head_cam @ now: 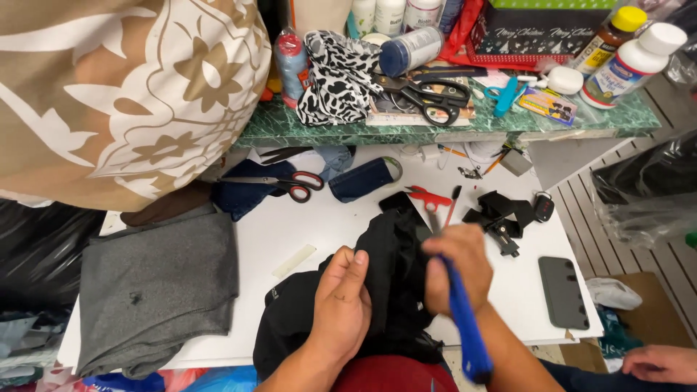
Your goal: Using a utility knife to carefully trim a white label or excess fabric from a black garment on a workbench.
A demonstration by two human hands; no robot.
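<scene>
**Black garment held at the near edge of the white table**

Starting at the left, we see a grey folded cloth (pixel 156 290) lying on the table's left end, reaching to the near left corner. Behind it, toward the far edge, red-handled scissors (pixel 294 183) rest on a dark blue piece of fabric (pixel 247 192), with a rolled strip of denim (pixel 363 178) just beside them.

Moving inward, our left hand (pixel 341 305) is closed on the black garment (pixel 392 268), thumb on top, pinching a fold of it. The garment lies bunched over the table's (pixel 290 225) near edge, between both hands and spilling toward us. Our right hand (pixel 454 265) touches the garment from its right side and is wrapped around a blue-handled tool (pixel 465 327); its working tip is blurred and hidden by the fingers, so we can't tell what kind of tool it is.

Just past the garment, toward the far edge, sit small red snips (pixel 428 197) and a thin pen-like stick (pixel 451 207). Further right, a black strap with a buckle (pixel 501 214) lies near the far right part, and a flat dark grey phone case (pixel 563 290) lies near the right edge, well apart from the hands. Nothing lies between the hands and the garment.

At the lower right corner of the view, another person's hand (pixel 664 363) shows, off the table.
</scene>
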